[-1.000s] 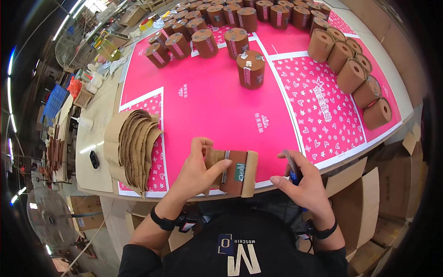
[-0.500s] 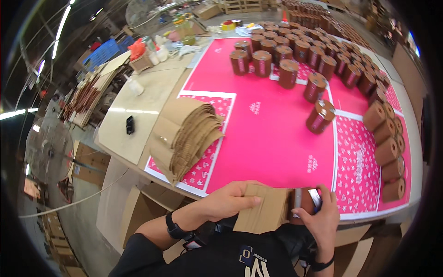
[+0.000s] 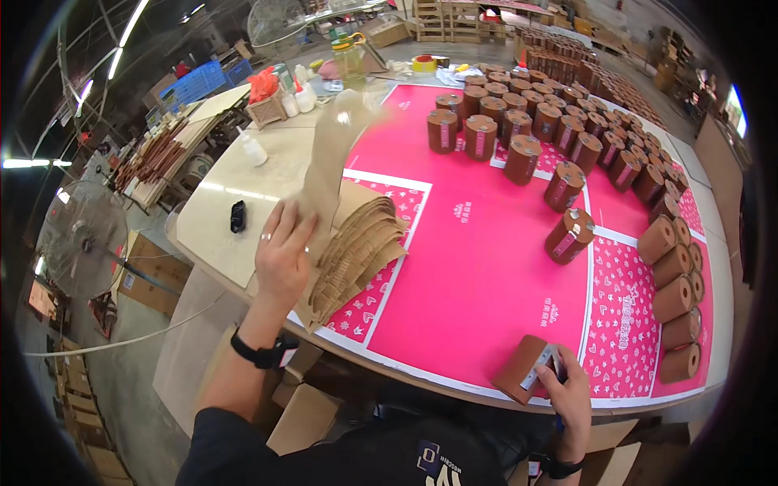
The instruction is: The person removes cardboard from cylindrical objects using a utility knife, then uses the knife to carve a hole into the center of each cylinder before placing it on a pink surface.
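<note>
My left hand [image 3: 284, 251] pinches the lower end of a brown kraft paper sheet [image 3: 327, 154], which is raised and smeared by motion. Just below lies a fanned stack of the same brown paper [image 3: 361, 255] on the pink table covering. At the front edge of the table, my right hand [image 3: 570, 397] grips a brown cylinder [image 3: 520, 366], tilted, with a silvery patch under my fingers. Nearby on the covering stands another brown cylinder [image 3: 570, 236] with a pink label.
Many brown cylinders [image 3: 547, 121] stand in rows across the far right. Several hollow brown rolls [image 3: 679, 364] lie piled along the right edge. On the left of the table are a black object [image 3: 237, 216] and a white bottle [image 3: 253, 148]. A fan [image 3: 85, 243] stands further left.
My left hand has moved from beside the cylinder, where it held brown paper, out left over the stack. My right hand still holds the cylinder, now over the table edge.
</note>
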{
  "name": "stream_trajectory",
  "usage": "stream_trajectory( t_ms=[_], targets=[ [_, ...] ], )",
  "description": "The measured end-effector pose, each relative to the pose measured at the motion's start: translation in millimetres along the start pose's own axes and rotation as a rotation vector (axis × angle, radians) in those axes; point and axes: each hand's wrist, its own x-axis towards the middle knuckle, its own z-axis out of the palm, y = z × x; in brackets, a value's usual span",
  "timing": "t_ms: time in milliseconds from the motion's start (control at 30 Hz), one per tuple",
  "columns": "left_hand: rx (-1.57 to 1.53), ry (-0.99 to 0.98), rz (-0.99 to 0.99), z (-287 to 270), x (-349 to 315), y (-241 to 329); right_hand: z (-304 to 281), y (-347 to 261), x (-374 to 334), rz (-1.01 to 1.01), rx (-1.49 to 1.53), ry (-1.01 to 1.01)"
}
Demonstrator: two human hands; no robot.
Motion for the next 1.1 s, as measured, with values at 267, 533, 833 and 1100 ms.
stream_trajectory(
  t_ms=[267,533,833,1100],
  targets=[
    [0.148,-0.383,-0.115,-27,-44,-14,8,2,7,0.053,0.276,-0.047],
    [-0.9,-0.758,-0.136,-9,19,156,17,-29,-16,-0.509,0.011,0.147],
    [-1.557,-1.062,-0.293,46,3,235,6,-32,-24,-0.231,0.439,0.128],
    [-2.183,-1.238,-1.37,58,6,246,6,-32,-13,-0.163,0.471,0.032]
  ],
)
